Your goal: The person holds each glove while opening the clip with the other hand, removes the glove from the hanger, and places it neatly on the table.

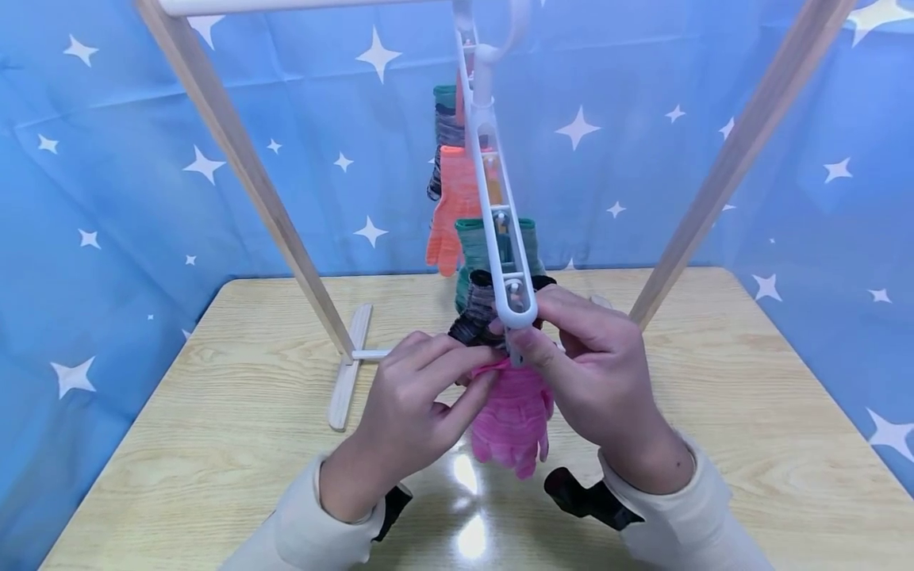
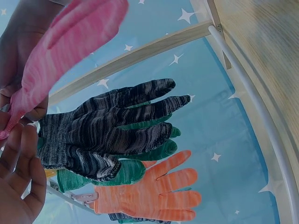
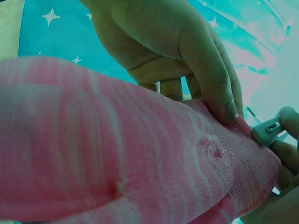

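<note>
A pink knitted glove (image 1: 510, 412) hangs fingers down below the near end of a white clip hanger (image 1: 493, 182). My left hand (image 1: 421, 388) pinches its cuff between thumb and fingers. At the hanger's end, my right hand (image 1: 607, 365) squeezes a small grey clip (image 3: 266, 132) between thumb and finger. The clip sits right at the edge of the pink cuff in the right wrist view. Just behind, a black-and-grey glove (image 2: 103, 123) hangs from the same hanger, with a green glove (image 1: 531, 238) beyond it.
Farther along hang an orange glove (image 1: 455, 198) and another dark glove (image 1: 448, 127). Wooden posts (image 1: 243, 166) and a white top bar (image 1: 300, 6) frame the hanger. The rack's wooden foot (image 1: 350, 373) stands on the table (image 1: 236, 444). A blue starred cloth (image 1: 307, 103) surrounds the table.
</note>
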{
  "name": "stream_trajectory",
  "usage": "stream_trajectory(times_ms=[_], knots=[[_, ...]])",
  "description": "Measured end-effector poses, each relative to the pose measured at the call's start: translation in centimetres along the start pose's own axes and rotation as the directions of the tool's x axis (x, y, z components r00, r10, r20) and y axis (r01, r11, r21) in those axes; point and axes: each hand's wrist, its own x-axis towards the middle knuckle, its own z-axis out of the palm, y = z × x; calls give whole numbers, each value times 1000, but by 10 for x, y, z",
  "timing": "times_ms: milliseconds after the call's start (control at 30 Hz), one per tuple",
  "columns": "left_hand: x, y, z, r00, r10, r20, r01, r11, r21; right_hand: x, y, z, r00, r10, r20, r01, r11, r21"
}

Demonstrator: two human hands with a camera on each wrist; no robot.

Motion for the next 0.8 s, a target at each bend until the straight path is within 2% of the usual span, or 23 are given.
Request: stream_trajectory(times_ms=[333,800], knots=[[-2,-1,0,1000,15,-11,-15,1000,7,-1,1,1,1000,-2,-9,2,1000,2],[-2,-2,2,1000,14,20,-14,1000,22,2,-2,-1,1000,-1,-25,0,1000,-2]])
